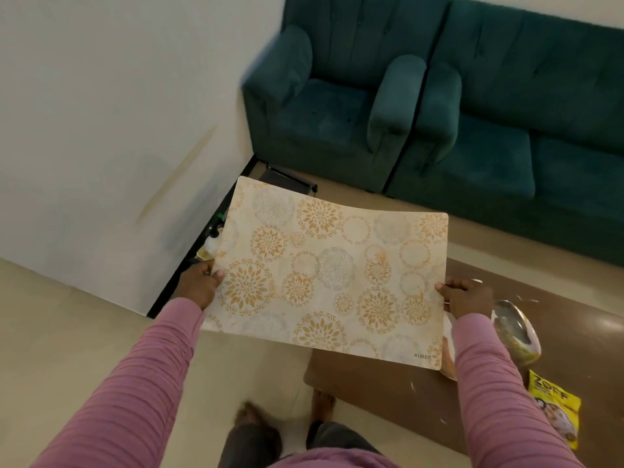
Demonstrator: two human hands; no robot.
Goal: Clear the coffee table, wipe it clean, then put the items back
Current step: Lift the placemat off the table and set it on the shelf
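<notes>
**Placemat held in both hands over the counter's corner**

You hold a floral placemat (324, 275) flat in front of you, lifted off the brown counter (574, 319). Your left hand (199, 285) is clamped on the mat's left edge, thumb on top and fingers (202, 266) curled round the rim. Your right hand (467, 297) pinches the right edge the same way, thumb pressed on the printed face. The mat sags a little along its far edge. Its near right corner, marked KUBER, hangs over the counter's near left corner, and the rest of it is over the floor (67, 332).

On the counter, just right of your right sleeve, lies a clear plastic packet (516, 332). A yellow ZOFF packet (553, 407) lies nearer the counter's front edge. Beyond the counter's far edge stand a teal armchair (331, 106) and a matching sofa (540, 113), side by side and touching.
</notes>
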